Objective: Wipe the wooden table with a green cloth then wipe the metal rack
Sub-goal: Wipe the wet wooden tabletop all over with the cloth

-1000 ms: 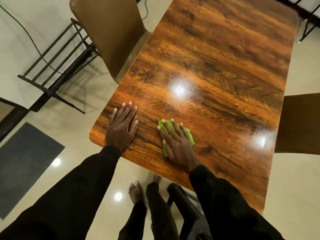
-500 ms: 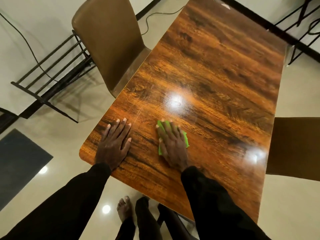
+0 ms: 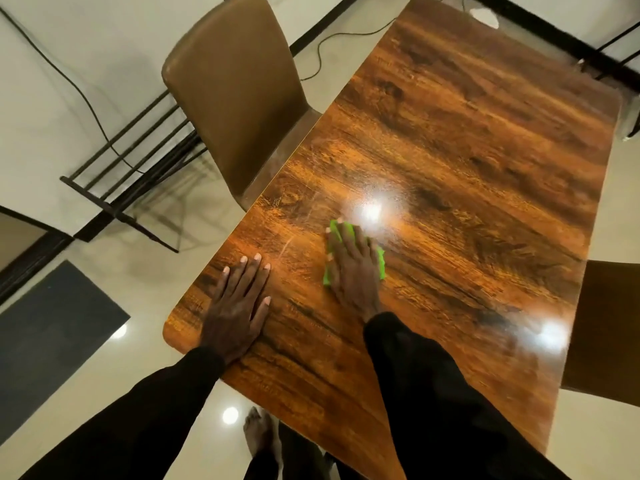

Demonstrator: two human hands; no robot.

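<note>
A glossy wooden table (image 3: pixel 450 140) fills the middle and right of the view. My right hand (image 3: pixel 353 268) lies flat on a small green cloth (image 3: pixel 381 263), pressing it onto the tabletop near the front left part; only the cloth's edges show around the fingers. My left hand (image 3: pixel 239 306) rests palm down with fingers spread on the table's near left corner, holding nothing. A black metal rack (image 3: pixel 131 168) stands on the floor to the left, behind the chair.
A brown chair (image 3: pixel 232 88) is pushed against the table's left edge. Another brown chair (image 3: pixel 609 334) sits at the right edge. A dark mat (image 3: pixel 52 337) lies on the glossy floor at left. A cable (image 3: pixel 69 81) runs along the floor. More metal legs (image 3: pixel 623 53) stand at top right.
My right hand has slid the green cloth forward along the table, toward the bright reflection. My left hand stays planted on the corner. The camera has tilted up, showing more of the far table.
</note>
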